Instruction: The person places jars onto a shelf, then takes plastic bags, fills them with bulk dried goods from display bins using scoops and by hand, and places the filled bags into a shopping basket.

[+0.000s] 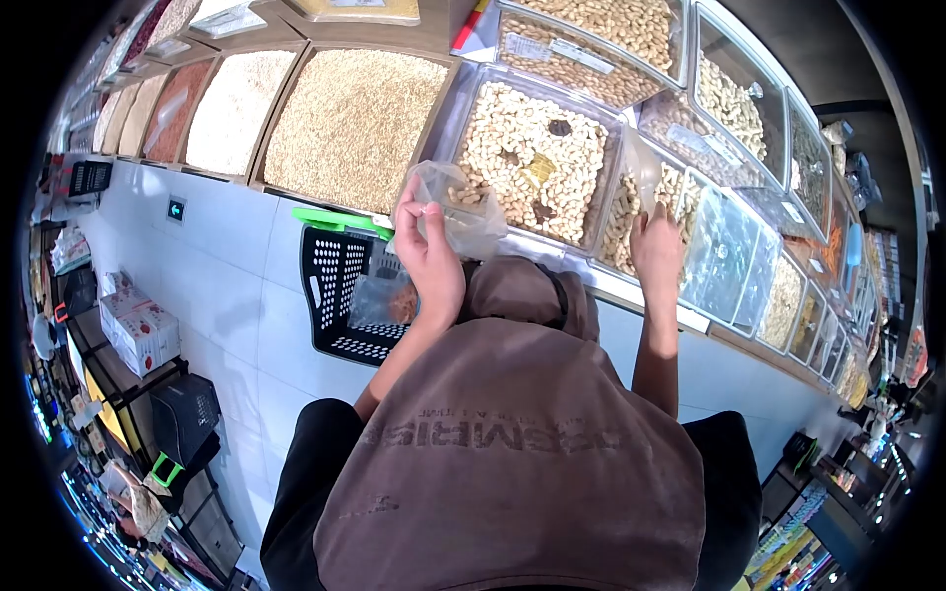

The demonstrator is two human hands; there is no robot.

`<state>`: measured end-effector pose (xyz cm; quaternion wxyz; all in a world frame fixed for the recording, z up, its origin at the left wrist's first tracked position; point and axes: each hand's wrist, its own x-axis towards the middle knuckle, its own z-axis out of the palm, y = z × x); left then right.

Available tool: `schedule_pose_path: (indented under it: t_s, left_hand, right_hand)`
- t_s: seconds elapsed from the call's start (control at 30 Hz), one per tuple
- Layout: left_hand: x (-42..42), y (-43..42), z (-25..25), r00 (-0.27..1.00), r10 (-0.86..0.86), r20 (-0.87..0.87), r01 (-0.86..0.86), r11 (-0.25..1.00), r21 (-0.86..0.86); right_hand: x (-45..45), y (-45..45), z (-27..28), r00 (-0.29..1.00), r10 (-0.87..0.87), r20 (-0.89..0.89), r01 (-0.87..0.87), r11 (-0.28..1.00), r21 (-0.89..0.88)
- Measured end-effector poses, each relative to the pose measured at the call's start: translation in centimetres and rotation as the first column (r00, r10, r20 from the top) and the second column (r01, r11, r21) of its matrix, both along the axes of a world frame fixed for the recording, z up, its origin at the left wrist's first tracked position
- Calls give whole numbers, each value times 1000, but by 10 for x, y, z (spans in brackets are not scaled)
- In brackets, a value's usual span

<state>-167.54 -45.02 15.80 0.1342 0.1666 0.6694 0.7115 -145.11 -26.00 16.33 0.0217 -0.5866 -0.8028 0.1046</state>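
Observation:
My left hand point(429, 251) is closed on a clear plastic bag point(478, 225), whose mouth gapes upward and which seems to hold a few brown nuts. Behind the bag lies a bin of pale nuts point(493, 123) with several dark pieces and a yellowish one among them. On the right, my right hand point(657, 248) grips the handle of a translucent scoop point(644, 167). The scoop's head is over a narrower bin of nuts in shells point(621, 222), just right of the pale nuts. Whether the scoop carries anything is unclear.
A black shopping basket point(332, 286) with green handles point(340, 219) stands on the floor below my left hand, holding a bagged item point(384, 298). Open grain bins point(355, 123) run leftward. Lidded clear bins point(729, 113) rise at the right, and a clear lid point(734, 251) lies beside my right hand.

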Motion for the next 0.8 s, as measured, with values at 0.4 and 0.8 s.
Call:
schedule_pose_path:
  t_s: [0.4, 0.8]
  left_hand:
    - [3, -3, 4, 997, -31, 67, 25, 997, 79]
    - [3, -8, 4, 999, -26, 20, 25, 998, 56]
  right_hand:
    - [25, -1, -63, 982, -153, 112, 130, 973, 190]
    - [-147, -24, -93, 770, 51, -636, -446, 756, -479]
